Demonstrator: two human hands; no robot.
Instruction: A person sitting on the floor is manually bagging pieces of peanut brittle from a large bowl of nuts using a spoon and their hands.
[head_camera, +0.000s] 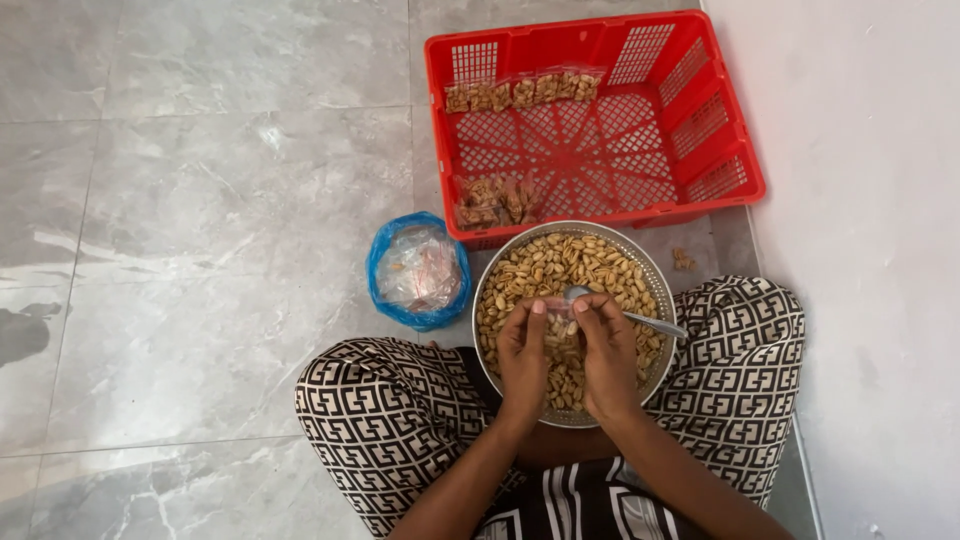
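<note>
A round metal bowl (660, 275) full of shelled peanuts (555, 265) rests in my lap between my crossed legs. Both hands hover over its middle. My left hand (522, 355) pinches a small clear plastic packet (557, 328) partly filled with peanuts. My right hand (608, 350) grips the same packet and a metal spoon (640, 318), whose bowl points toward the packet's mouth and whose handle sticks out to the right.
A red plastic crate (700, 110) stands on the floor beyond the bowl, with filled peanut packets (520, 92) along its far wall and near corner. A blue bag of clear empty packets (418, 270) lies left of the bowl. A white wall runs along the right. Grey marble tiles cover the floor.
</note>
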